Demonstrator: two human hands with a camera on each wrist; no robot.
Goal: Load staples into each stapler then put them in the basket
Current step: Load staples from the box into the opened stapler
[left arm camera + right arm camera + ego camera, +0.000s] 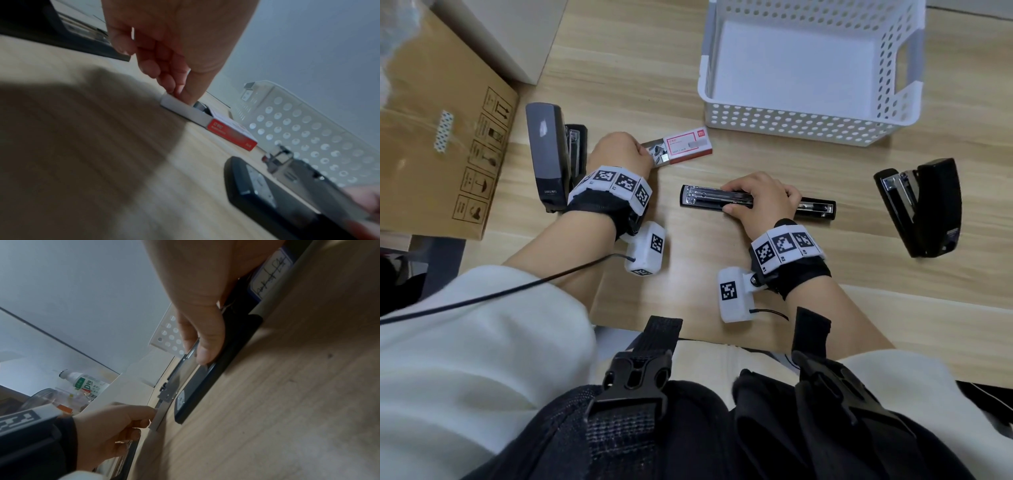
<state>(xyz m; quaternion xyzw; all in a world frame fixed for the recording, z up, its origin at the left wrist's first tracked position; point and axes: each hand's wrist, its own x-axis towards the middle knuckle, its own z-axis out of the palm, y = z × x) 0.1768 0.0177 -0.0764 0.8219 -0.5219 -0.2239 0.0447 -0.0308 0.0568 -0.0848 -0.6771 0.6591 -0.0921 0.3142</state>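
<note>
Wood-grain counter (619, 68), white perforated basket (791, 120) at the far side with nothing in it. Cardboard box (431, 137) at far left.

Right hand (760, 200) grips the opened black stapler (698, 197), folded out flat and lying crosswise at centre; fingers curl over its metal staple channel, thumb on the near edge. Right wrist view confirms the thumb pressed against the channel side.

Left hand (619, 152) pinches at the pulled-out inner tray of the red-and-white staple box (688, 145), fingertips (180, 92) down at the tray's open end. Box lies flat between the basket and the opened stapler, just apart from both. Cannot tell whether a staple strip is actually in the pinch.

Grey stapler (549, 154) lies on its side just left of the left hand, top hinged open. Second black stapler (924, 205) lies at far right, also hinged open, well apart from both hands.
</note>
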